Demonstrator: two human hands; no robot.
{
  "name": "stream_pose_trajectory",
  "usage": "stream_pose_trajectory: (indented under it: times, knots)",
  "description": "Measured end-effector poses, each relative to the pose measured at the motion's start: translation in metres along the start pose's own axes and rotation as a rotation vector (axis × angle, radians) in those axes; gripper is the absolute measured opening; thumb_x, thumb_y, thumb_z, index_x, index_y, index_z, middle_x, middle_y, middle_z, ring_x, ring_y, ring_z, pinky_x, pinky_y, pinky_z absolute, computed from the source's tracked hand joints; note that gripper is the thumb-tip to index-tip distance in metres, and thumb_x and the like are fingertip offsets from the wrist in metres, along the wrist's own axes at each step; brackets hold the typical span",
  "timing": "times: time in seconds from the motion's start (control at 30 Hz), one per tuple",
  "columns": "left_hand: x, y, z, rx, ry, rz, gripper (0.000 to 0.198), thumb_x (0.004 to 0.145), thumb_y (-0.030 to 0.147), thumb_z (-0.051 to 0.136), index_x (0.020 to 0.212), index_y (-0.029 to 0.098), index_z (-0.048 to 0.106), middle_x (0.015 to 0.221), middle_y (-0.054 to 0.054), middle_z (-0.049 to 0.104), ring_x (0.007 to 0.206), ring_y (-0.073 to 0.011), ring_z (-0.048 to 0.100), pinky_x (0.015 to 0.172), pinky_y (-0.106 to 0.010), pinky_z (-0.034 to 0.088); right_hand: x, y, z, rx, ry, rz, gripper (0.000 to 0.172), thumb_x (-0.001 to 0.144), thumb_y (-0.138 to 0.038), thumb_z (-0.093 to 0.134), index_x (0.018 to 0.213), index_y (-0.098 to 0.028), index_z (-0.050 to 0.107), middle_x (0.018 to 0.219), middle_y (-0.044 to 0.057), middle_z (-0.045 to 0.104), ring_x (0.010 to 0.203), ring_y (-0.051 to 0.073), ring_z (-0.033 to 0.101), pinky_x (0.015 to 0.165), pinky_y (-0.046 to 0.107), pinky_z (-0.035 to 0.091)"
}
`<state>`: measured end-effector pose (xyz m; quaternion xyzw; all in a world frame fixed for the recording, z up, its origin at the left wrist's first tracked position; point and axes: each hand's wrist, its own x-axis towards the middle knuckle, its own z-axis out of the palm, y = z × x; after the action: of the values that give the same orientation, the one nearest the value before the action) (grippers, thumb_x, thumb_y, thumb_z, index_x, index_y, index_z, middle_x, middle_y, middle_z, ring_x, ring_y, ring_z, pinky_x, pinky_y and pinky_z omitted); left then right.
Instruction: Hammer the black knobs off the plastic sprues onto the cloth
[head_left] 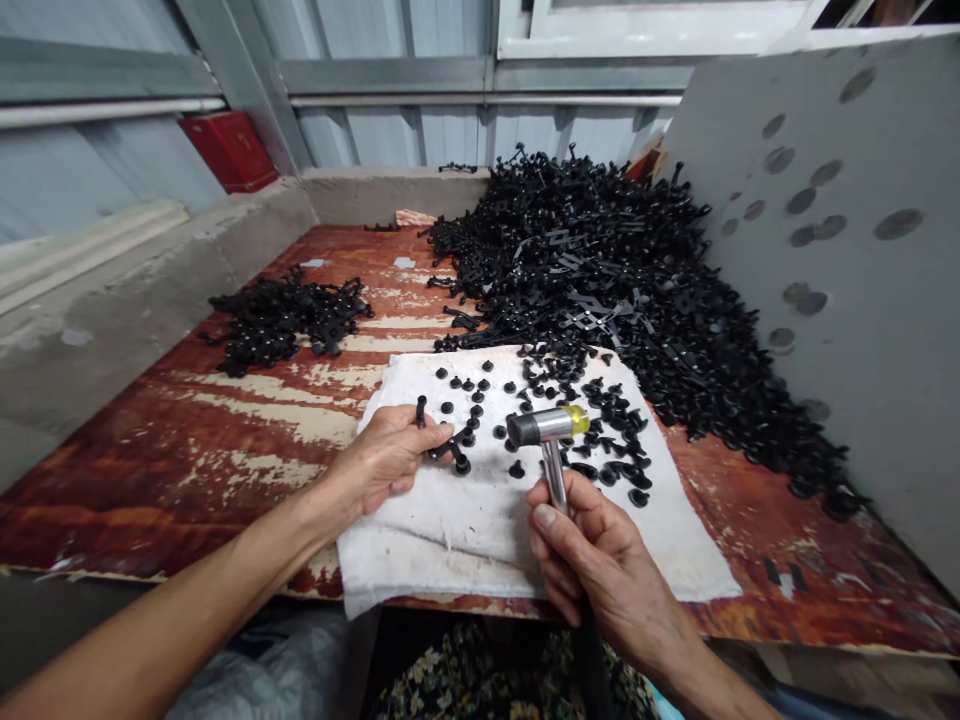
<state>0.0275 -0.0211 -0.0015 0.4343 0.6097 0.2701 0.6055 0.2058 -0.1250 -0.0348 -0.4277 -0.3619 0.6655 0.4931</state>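
My right hand (592, 550) is wrapped round the handle of a small mallet (553, 470). Its head has one black face and one yellow face, and it is held above a white cloth (450, 540). My left hand (394, 455) pinches a black jointed plastic piece (448, 445) between thumb and fingers. One end of that piece is low over a small round black part (463, 466); whether they touch I cannot tell. Several more black disc-shaped parts with stems (517, 469) stand or lie on the cloth, most thickly on its right side.
A large heap of black jointed pieces (570, 260) covers the back right of the worn red-brown table (172, 430). A smaller pile (289, 320) lies at the left. A grey spotted panel (840, 280) borders the right side. A red box (231, 152) stands on the left ledge.
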Motion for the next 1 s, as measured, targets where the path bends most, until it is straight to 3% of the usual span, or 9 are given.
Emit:
stream_pose_trajectory:
  times: [0.6,0.67,0.73,0.8,0.83,0.9,1.0]
  knots:
    - [-0.002,0.006,0.007,0.068,0.082,0.041,0.021,0.079,0.015,0.062,0.068,0.019,0.044,0.048,0.001,0.06,0.027,-0.0009,0.022,0.03,-0.014,0.012,0.001,0.0,-0.001,-0.035,0.016,-0.004,0.033,0.084,-0.05,0.063,0.094,-0.02,0.053,0.054,-0.011,0.041,0.037,0.004,0.028,0.032,0.013,0.027]
    - [-0.001,0.009,0.006,0.097,0.094,0.019,0.021,0.078,0.014,0.064,0.067,0.019,0.046,0.048,0.001,0.06,0.026,-0.0008,0.023,0.03,-0.014,0.012,-0.001,-0.002,-0.003,-0.105,0.01,-0.004,0.033,0.087,-0.05,0.058,0.1,-0.02,0.055,0.059,-0.008,0.045,0.039,0.005,0.031,0.032,0.015,0.029]
    - [-0.001,0.013,0.005,0.134,0.104,-0.006,0.022,0.076,0.014,0.065,0.066,0.018,0.047,0.047,0.001,0.061,0.026,-0.0008,0.023,0.03,-0.015,0.012,-0.003,-0.006,-0.007,-0.298,0.005,-0.03,0.029,0.093,-0.045,0.051,0.107,-0.02,0.057,0.068,-0.003,0.053,0.045,0.008,0.042,0.038,0.019,0.039]
    - [-0.001,0.017,0.004,0.174,0.099,-0.018,0.022,0.076,0.014,0.065,0.065,0.018,0.047,0.047,0.0,0.062,0.025,-0.001,0.023,0.03,-0.015,0.013,-0.003,-0.012,-0.011,-0.586,0.011,-0.156,0.03,0.096,-0.035,0.047,0.12,-0.021,0.056,0.088,0.005,0.063,0.068,0.015,0.061,0.059,0.028,0.055]
    - [-0.001,0.018,0.004,0.192,0.092,-0.026,0.022,0.076,0.014,0.066,0.065,0.018,0.047,0.047,0.0,0.062,0.024,-0.0012,0.024,0.03,-0.015,0.013,-0.002,-0.015,-0.013,-0.728,0.003,-0.261,0.034,0.096,-0.029,0.045,0.129,-0.022,0.053,0.103,0.008,0.065,0.087,0.02,0.065,0.074,0.034,0.057]
    - [-0.001,0.021,0.003,0.2,0.076,-0.041,0.022,0.075,0.015,0.067,0.063,0.018,0.048,0.046,0.0,0.062,0.024,-0.0015,0.026,0.03,-0.015,0.012,0.002,-0.021,-0.015,-0.942,-0.044,-0.507,0.051,0.095,-0.016,0.042,0.145,-0.024,0.038,0.132,0.012,0.058,0.118,0.025,0.057,0.097,0.042,0.049]
    - [0.002,0.019,0.001,0.166,0.063,-0.052,0.023,0.071,0.017,0.072,0.063,0.017,0.05,0.044,0.001,0.06,0.024,-0.0023,0.03,0.03,-0.014,0.011,0.01,-0.025,-0.015,-1.114,-0.079,-0.755,0.069,0.09,-0.003,0.037,0.153,-0.027,0.021,0.135,0.013,0.055,0.117,0.025,0.057,0.096,0.042,0.051]
